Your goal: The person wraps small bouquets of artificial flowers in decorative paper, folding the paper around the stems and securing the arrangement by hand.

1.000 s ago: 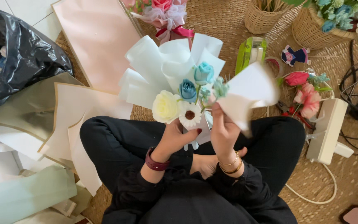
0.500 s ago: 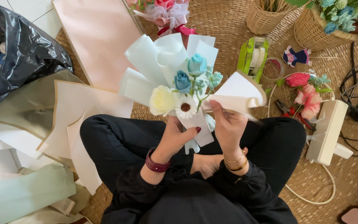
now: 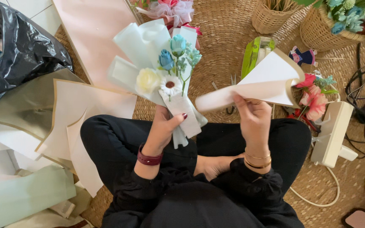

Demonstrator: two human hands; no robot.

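While the left hand (image 3: 162, 126) clasps the bouquet (image 3: 161, 80), the right hand's (image 3: 252, 116) grip pinches folded cream paper (image 3: 258, 86).

Pale mint paper-wrapped bouquet (image 3: 157, 63) with blue, cream and white flowers; cream gold-edged folded paper sheet (image 3: 258, 86); tan woven straw mat (image 3: 224, 38).

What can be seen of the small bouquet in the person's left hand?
The bouquet is small and held upright, leaning slightly, over the lap. It holds two blue roses, one cream rose, a white daisy with a dark centre and pale green sprigs. Pale mint and white paper sheets fan out behind them and narrow to a wrapped stem. The left hand grips that stem from below; nothing else touches it.
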